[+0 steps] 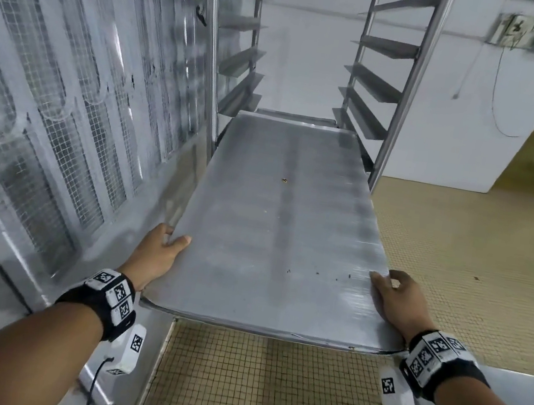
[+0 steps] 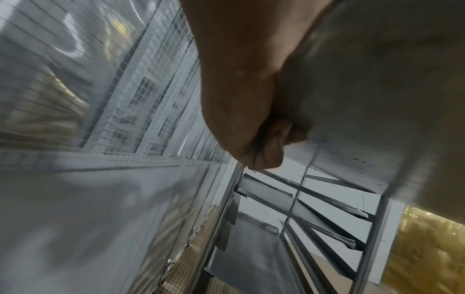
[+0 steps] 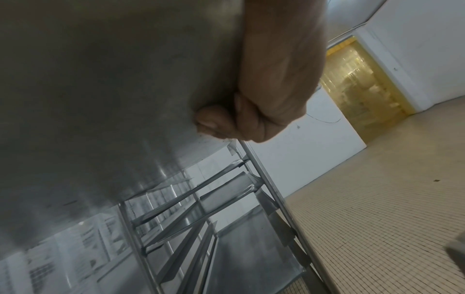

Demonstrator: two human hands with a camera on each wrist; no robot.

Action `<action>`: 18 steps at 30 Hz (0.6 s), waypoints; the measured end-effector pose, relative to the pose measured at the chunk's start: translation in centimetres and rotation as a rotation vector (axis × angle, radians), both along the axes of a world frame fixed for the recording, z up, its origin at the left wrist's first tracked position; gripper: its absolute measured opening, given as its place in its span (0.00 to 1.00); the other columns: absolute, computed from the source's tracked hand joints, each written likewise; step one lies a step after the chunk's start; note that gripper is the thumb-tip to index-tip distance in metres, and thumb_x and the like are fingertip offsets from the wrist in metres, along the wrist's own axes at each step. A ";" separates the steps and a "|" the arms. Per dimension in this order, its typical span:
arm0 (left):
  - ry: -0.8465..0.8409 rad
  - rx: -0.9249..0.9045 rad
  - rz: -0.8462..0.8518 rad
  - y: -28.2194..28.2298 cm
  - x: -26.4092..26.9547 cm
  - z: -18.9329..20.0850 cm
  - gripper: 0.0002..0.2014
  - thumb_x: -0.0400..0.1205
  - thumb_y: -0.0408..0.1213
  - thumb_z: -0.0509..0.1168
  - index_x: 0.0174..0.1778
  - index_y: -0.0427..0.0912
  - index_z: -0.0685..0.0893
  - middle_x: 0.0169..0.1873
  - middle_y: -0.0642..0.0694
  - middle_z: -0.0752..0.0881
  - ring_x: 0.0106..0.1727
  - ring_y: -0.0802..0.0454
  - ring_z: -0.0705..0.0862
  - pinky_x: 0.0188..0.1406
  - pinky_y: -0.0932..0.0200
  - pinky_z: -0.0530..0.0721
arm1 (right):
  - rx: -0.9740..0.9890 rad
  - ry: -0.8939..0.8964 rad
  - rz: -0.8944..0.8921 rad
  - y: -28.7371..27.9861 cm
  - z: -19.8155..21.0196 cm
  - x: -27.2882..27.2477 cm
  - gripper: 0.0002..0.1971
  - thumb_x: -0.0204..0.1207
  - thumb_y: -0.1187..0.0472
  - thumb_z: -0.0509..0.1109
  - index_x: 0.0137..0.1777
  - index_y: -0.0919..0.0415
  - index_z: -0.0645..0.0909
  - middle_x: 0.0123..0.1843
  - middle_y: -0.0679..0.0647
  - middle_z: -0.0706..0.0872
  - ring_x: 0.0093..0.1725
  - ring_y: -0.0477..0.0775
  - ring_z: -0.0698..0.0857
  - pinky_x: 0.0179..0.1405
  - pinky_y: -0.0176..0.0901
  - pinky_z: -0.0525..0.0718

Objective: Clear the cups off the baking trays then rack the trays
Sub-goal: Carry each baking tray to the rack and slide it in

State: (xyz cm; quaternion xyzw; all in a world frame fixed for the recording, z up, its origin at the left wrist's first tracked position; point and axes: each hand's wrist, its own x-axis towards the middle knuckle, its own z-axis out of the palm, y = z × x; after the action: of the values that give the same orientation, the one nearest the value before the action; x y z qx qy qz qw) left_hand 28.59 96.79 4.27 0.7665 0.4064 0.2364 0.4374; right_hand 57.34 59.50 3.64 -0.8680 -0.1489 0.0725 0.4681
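While far end sits in rack (image 1: 374, 79) | tray (image 1: 275, 231) between hands | left hand (image 1: 159, 252), right hand (image 1: 396, 299) gripping near corners

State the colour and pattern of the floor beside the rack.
Pale yellow-beige small square tiles in a grid, on the floor; clearest in the head view.

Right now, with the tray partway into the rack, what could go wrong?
1. The baking tray has only its far end between the rack uprights; if one side misses its ledge, it may jam or tip.
2. The left hand and right hand grip the side edges near the front corners, so fingers might get pinched against the uprights as it slides in.
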 end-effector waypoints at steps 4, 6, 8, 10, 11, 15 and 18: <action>-0.003 0.005 0.022 2.5 3.4 0.2 0.22 0.83 0.51 0.71 0.65 0.39 0.78 0.59 0.41 0.85 0.58 0.42 0.85 0.54 0.49 0.83 | -0.028 -0.001 0.020 2.8 0.9 3.8 0.22 0.77 0.39 0.72 0.58 0.56 0.79 0.41 0.58 0.93 0.42 0.62 0.92 0.48 0.56 0.90; 0.007 -0.013 0.037 3.7 4.9 0.3 0.26 0.83 0.53 0.71 0.69 0.38 0.77 0.61 0.40 0.85 0.61 0.41 0.85 0.61 0.43 0.84 | -0.018 -0.001 0.039 4.0 0.8 5.9 0.27 0.75 0.36 0.72 0.60 0.59 0.80 0.43 0.59 0.93 0.44 0.65 0.91 0.50 0.59 0.90; 0.020 -0.015 0.045 4.6 6.4 0.6 0.27 0.83 0.53 0.71 0.69 0.37 0.77 0.60 0.40 0.85 0.59 0.41 0.86 0.61 0.43 0.85 | -0.011 0.007 0.043 5.1 1.0 7.5 0.31 0.75 0.36 0.72 0.65 0.61 0.80 0.45 0.59 0.92 0.45 0.65 0.91 0.51 0.60 0.89; 0.020 0.015 0.043 5.0 8.0 0.9 0.22 0.83 0.51 0.71 0.64 0.38 0.79 0.54 0.42 0.86 0.55 0.41 0.86 0.54 0.47 0.84 | -0.039 -0.003 0.050 5.8 1.7 8.4 0.28 0.80 0.42 0.71 0.69 0.65 0.78 0.48 0.57 0.89 0.47 0.61 0.88 0.51 0.51 0.84; 0.016 0.030 0.039 5.4 8.7 1.0 0.18 0.84 0.49 0.71 0.60 0.38 0.80 0.50 0.44 0.86 0.53 0.43 0.86 0.49 0.50 0.82 | -0.041 -0.010 0.049 6.0 1.8 9.1 0.27 0.81 0.44 0.71 0.70 0.65 0.78 0.50 0.57 0.88 0.48 0.59 0.86 0.51 0.49 0.81; 0.010 0.054 0.015 7.2 10.5 1.3 0.24 0.79 0.59 0.71 0.55 0.40 0.83 0.47 0.46 0.89 0.46 0.48 0.88 0.44 0.52 0.84 | -0.031 -0.007 0.049 7.7 2.0 11.5 0.30 0.79 0.40 0.71 0.71 0.64 0.78 0.54 0.60 0.90 0.49 0.60 0.88 0.51 0.51 0.84; 0.003 0.042 0.010 8.8 11.8 1.4 0.22 0.82 0.56 0.71 0.59 0.40 0.82 0.49 0.45 0.89 0.46 0.50 0.88 0.39 0.56 0.83 | -0.031 0.010 0.030 8.9 2.0 13.3 0.33 0.74 0.34 0.71 0.67 0.61 0.79 0.50 0.59 0.92 0.47 0.63 0.91 0.49 0.54 0.89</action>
State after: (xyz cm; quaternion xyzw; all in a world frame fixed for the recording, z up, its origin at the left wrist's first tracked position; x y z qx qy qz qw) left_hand 40.41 105.58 5.64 0.7740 0.4058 0.2458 0.4192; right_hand 70.67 68.41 5.66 -0.8726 -0.1584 0.0862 0.4540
